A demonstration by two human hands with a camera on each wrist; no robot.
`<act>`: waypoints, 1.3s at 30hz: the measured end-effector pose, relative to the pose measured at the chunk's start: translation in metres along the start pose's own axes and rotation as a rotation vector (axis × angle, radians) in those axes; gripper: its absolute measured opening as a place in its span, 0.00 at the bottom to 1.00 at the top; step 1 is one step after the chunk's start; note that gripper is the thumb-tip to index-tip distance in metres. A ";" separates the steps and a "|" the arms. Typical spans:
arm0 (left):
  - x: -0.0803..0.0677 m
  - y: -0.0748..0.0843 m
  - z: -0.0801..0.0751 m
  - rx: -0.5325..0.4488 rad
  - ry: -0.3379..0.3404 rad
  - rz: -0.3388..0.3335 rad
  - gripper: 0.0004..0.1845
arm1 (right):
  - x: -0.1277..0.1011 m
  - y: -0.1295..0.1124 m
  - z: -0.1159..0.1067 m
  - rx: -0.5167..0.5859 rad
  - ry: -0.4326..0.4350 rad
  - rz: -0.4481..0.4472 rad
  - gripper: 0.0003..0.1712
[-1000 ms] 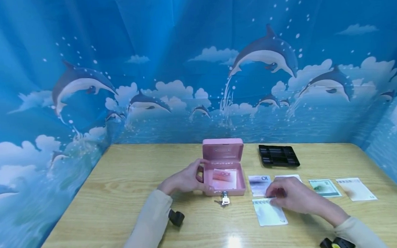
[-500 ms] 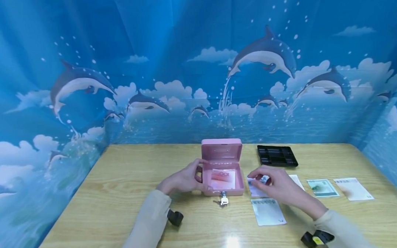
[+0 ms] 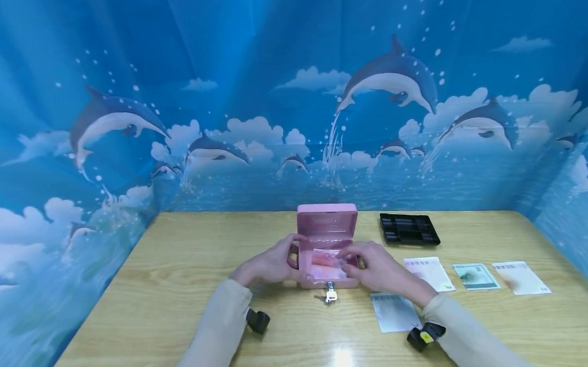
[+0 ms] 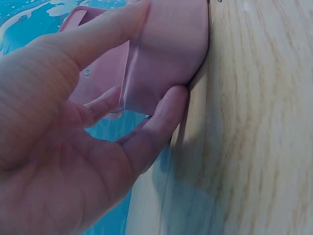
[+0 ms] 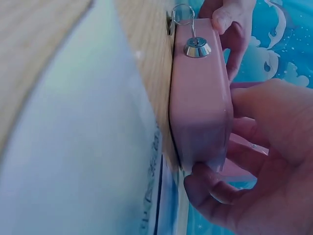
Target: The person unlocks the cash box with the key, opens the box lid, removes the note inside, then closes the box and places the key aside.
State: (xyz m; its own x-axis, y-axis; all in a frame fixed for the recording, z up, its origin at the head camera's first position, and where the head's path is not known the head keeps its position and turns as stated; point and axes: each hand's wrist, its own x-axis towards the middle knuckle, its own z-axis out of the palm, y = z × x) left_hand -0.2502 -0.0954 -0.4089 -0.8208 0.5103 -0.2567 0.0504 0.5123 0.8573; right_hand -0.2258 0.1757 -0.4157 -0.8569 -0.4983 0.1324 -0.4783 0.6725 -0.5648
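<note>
Cashbox sits open near the middle of the desk, lid standing upright at the back, and you've got both hands on it. Your left hand cups the left wall, thumb over the rim and the other fingers curled against the outside, a firm brace. Your right hand reaches in from the right side, fingers bent over the rim and down onto the red banknote lying inside; whether they pinch a second note I cannot tell, the hand hides it.

Now the risks. That lid is propped with nothing holding it: nudge it with your knuckles and it could drop on your fingers. The key juts from the front lock with its ring dangling on the desk, and your right wrist passes just beside it, so a careless pull back could snag it or drag the box forward. Press a note in crooked and it may catch on the rim and crease. The loose notes lie near your right sleeve, and a sweep of the arm could scatter them.
</note>
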 end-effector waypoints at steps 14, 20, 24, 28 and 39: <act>0.002 -0.003 0.002 -0.016 -0.014 0.017 0.48 | 0.012 0.001 0.007 0.017 -0.070 0.005 0.21; 0.000 0.000 0.000 0.005 -0.007 0.018 0.48 | 0.017 -0.003 0.007 -0.029 -0.053 0.044 0.27; 0.001 0.001 -0.001 0.000 0.001 0.020 0.48 | 0.018 -0.005 0.006 -0.074 -0.015 0.047 0.29; 0.003 0.000 0.001 -0.016 -0.004 0.020 0.48 | 0.016 -0.006 0.006 -0.093 -0.008 0.064 0.29; 0.001 0.000 -0.002 0.007 -0.006 0.013 0.48 | 0.016 -0.009 0.000 0.032 0.022 0.051 0.16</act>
State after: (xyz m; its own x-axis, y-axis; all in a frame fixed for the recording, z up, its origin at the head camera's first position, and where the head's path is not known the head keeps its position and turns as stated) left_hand -0.2526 -0.0961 -0.4082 -0.8166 0.5211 -0.2484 0.0647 0.5102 0.8576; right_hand -0.2350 0.1613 -0.4085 -0.8843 -0.4513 0.1200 -0.4274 0.6787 -0.5972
